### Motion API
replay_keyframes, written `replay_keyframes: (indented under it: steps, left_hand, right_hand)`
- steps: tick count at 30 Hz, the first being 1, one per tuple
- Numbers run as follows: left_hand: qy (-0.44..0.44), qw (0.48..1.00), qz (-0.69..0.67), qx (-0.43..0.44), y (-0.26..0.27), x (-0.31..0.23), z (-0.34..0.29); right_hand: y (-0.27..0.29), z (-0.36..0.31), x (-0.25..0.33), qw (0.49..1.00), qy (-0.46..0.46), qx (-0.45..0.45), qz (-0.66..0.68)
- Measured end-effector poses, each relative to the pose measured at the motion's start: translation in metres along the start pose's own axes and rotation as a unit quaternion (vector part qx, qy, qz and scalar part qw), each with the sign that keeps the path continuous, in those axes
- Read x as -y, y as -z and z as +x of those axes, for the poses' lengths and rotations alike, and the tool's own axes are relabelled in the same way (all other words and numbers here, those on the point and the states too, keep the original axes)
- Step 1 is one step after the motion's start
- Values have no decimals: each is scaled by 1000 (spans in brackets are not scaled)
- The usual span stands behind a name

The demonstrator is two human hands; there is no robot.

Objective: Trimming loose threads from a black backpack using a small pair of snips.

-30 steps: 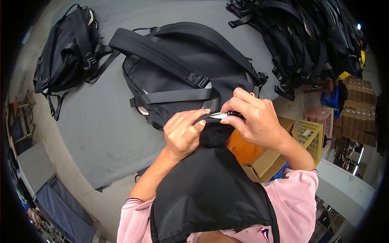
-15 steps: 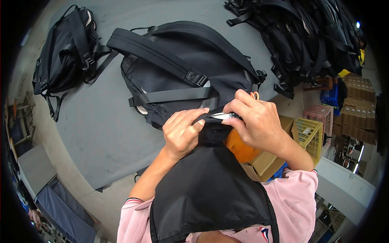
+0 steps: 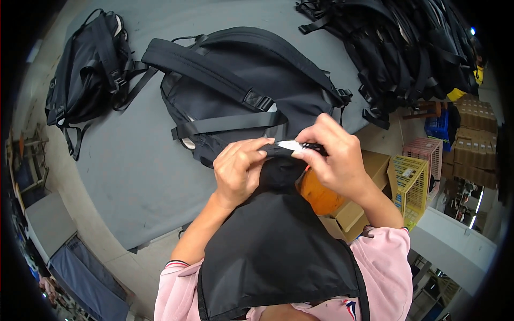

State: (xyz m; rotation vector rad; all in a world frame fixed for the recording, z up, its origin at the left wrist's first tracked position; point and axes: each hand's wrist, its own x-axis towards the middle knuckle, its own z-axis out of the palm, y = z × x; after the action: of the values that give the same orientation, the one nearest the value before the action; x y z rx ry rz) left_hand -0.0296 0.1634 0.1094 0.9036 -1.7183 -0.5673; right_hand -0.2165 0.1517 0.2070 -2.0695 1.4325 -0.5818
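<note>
Head camera view, looking down on two bare hands: the right hand (image 3: 336,155) is drawn into a narrow grip, thumb and fingers closed on a small cutting tool (image 3: 289,145) with a bright metal blade and dark handle. Its long axis runs side to side, the blade pointing left toward the left hand's fingertips, the handle running back into the right hand. The left hand (image 3: 235,168) is also narrow, its thumb and forefinger pinching a fold of black fabric just beside the blade tip; exactly what the tip touches is too small to tell. That fold belongs to the near edge of a black backpack (image 3: 267,75), lying just beyond both hands with shoulder straps facing up and its longer axis roughly side to side. A flat webbing strap (image 3: 225,125) crosses it just beyond the left hand. Under the right hand shows something orange (image 3: 319,195), beside an open cardboard box (image 3: 375,174). Farther right of that hand stands a yellow crate (image 3: 411,184). Well beyond the left hand, to its left, another black bag (image 3: 88,69) lies on the grey table (image 3: 134,176); beyond the right hand, to its right, black bags (image 3: 396,53) are heaped.
</note>
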Motion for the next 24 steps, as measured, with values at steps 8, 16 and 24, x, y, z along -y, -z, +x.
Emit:
replay_keyframes:
  steps: [8,16,24]
  left_hand:
    - [114,992,-58,-16,-3,1,-3]
    - [221,969,-104,44,15,-3,27]
    - [78,993,-17,82,32,-10,60]
  right_hand:
    - [-34,3,-8,994,-5,-25,111]
    - [-16,7,2,922,-83,-16,378]
    - [-25,-18,-8,945,-42,44,321]
